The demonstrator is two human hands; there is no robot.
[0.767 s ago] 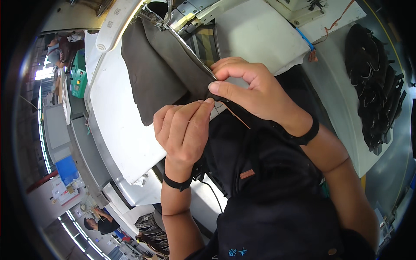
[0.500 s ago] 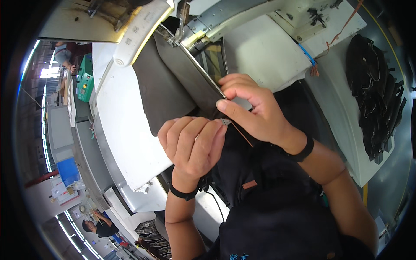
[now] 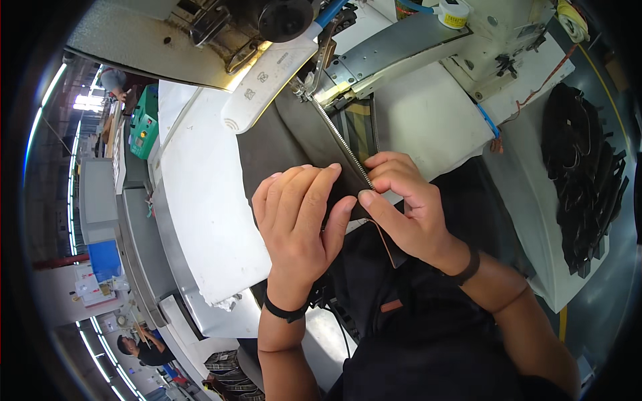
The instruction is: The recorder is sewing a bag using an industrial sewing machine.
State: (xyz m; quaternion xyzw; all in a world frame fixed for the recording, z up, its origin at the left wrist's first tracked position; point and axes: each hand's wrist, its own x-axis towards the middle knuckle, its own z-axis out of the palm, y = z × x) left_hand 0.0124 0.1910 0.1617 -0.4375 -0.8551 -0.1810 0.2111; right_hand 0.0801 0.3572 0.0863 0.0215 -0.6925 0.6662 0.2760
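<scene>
A dark brown fabric piece (image 3: pixel 267 150) runs from under the sewing machine's presser foot (image 3: pixel 302 89) toward me. Along its right edge lies a metal-toothed zipper (image 3: pixel 339 137). My left hand (image 3: pixel 297 224) rests on the fabric with fingers stretched out and thumb apart. Between thumb and fingers, my right hand (image 3: pixel 411 210) pinches the near part of the zipper. A thin brown strip (image 3: pixel 383 242) hangs below the hands. Camouflage-patterned cloth (image 3: pixel 359 127) shows to the right of the zipper, under the machine arm.
The sewing machine arm (image 3: pixel 394 60) crosses the top, with a white lamp (image 3: pixel 267 87) beside it. A white table surface (image 3: pixel 200 200) lies at left. Dark pieces (image 3: pixel 578 174) are piled at right. A green box (image 3: pixel 143 123) and a seated person (image 3: pixel 147 347) are farther left.
My left hand has let go of its pinch near the zipper's end and spread over the fabric. My right hand still pinches the zipper. The view has shifted, showing more of the machine.
</scene>
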